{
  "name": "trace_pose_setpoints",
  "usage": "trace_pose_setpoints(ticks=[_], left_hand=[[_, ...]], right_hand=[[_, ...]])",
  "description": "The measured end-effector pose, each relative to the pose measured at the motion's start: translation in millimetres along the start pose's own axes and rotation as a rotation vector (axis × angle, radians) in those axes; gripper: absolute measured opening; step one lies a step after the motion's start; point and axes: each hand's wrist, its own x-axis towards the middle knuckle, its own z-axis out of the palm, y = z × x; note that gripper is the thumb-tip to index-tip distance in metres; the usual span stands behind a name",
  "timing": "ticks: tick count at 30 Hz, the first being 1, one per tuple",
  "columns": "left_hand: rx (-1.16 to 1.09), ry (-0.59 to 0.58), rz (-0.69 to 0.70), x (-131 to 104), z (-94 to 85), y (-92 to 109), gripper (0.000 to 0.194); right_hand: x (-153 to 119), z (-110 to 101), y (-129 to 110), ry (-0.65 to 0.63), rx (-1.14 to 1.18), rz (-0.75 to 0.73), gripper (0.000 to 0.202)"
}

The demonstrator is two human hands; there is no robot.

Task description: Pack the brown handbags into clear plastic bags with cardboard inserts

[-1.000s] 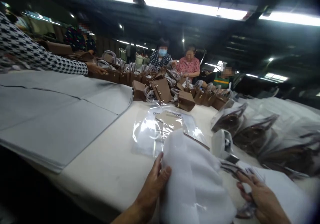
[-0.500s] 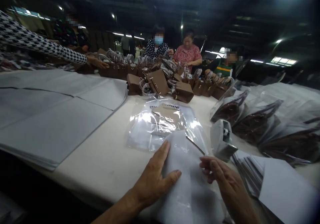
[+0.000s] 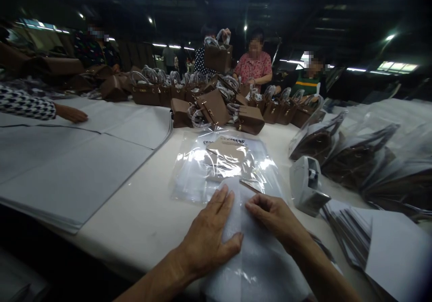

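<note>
A thin white wrapping sheet (image 3: 246,266) lies right in front of me, folded over something flat with a brown edge (image 3: 249,186) showing at its top; the rest is covered. Flat on the sheet's left side rests my left hand (image 3: 207,232), fingers stretched and thumb out to the right. My right hand (image 3: 278,218) pinches the sheet near its upper right edge, fingertips curled together. Just beyond lie clear plastic bags (image 3: 189,176) in a shiny flat pile, with beige printed card (image 3: 229,151) visible in them.
Brown handbags (image 3: 212,106) with wrapped handles crowd the far side, where co-workers stand. To the right are a white tape dispenser (image 3: 305,185), paper sheets (image 3: 388,243) and plastic-wrapped handbags (image 3: 357,158). Large white sheets (image 3: 77,167) are stacked left, near a co-worker's hand (image 3: 72,114).
My right hand has moved left and closed on the sheet, folding its right side inward. Across the table a co-worker has lifted a brown handbag; the checked sleeve at left has drawn back.
</note>
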Motion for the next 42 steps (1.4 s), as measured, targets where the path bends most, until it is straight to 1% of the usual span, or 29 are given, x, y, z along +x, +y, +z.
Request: trace_pose_setpoints(ticks=[3,6,10,12,15,18,21,23,24,26,28,29,30,32,34,35,37,39,41,42], left_hand=[[0.025,-0.006,0.001,1,-0.3,-3,0.071],[0.09,-0.012,0.001,1,0.3,-3,0.072],[0.164,0.04,0.066,3,-0.4,-4,0.06],[0.16,0.018,0.089,5,-2.8,-4,0.056],[0.175,-0.063,0.086,11,-6.6,-3,0.054],[0.178,-0.112,0.07,20,-7.0,1,0.051],[0.132,-0.126,0.046,26,-4.6,4,0.048],[0.107,-0.147,0.034,26,-4.2,3,0.048],[0.092,-0.159,0.026,25,-4.9,1,0.047],[0.035,-0.175,0.018,20,-7.9,-3,0.049],[-0.055,-0.151,0.009,11,-11.7,-9,0.059],[-0.105,-0.124,0.002,6,-13.3,-12,0.067],[-0.157,-0.093,-0.012,1,-14.5,-14,0.074],[-0.258,-0.025,-0.072,-8,-15.4,-18,0.08],[-0.352,0.019,-0.163,-15,-14.7,-21,0.076],[-0.396,0.022,-0.213,-17,-14.0,-22,0.073],[-0.469,0.001,-0.296,-20,-12.8,-22,0.07],[-0.537,-0.027,-0.365,-22,-12.9,-21,0.069],[-0.618,-0.036,-0.401,-21,-15.1,-16,0.068],[-0.667,-0.043,-0.4,-21,-17.1,-13,0.066]], right_hand=[[4,0,3,-0.015,-0.052,-0.019,0.032],[6,2,5,0.041,-0.214,-0.085,0.027],[8,7,5,0.116,-0.409,-0.154,0.023],[12,8,6,0.114,-0.467,-0.18,0.021],[20,4,11,0.057,-0.481,-0.188,0.018],[27,-2,18,-0.001,-0.458,-0.155,0.022],[29,-7,22,-0.008,-0.452,-0.132,0.026],[25,-13,22,0.012,-0.475,-0.119,0.028],[22,-17,22,0.046,-0.498,-0.116,0.03],[13,-32,25,0.2,-0.564,-0.109,0.032],[1,-53,35,0.392,-0.625,-0.086,0.036],[-5,-66,43,0.462,-0.644,-0.068,0.038],[-11,-78,54,0.485,-0.655,-0.043,0.041],[-22,-99,77,0.423,-0.633,0.055,0.051],[-31,-109,100,0.3,-0.544,0.181,0.059],[-35,-109,109,0.225,-0.474,0.215,0.06],[-41,-101,119,0.099,-0.287,0.219,0.056],[-46,-88,119,0.061,-0.098,0.219,0.052],[-51,-79,108,0.111,0.019,0.278,0.051],[-54,-78,100,0.153,0.041,0.289,0.051]])
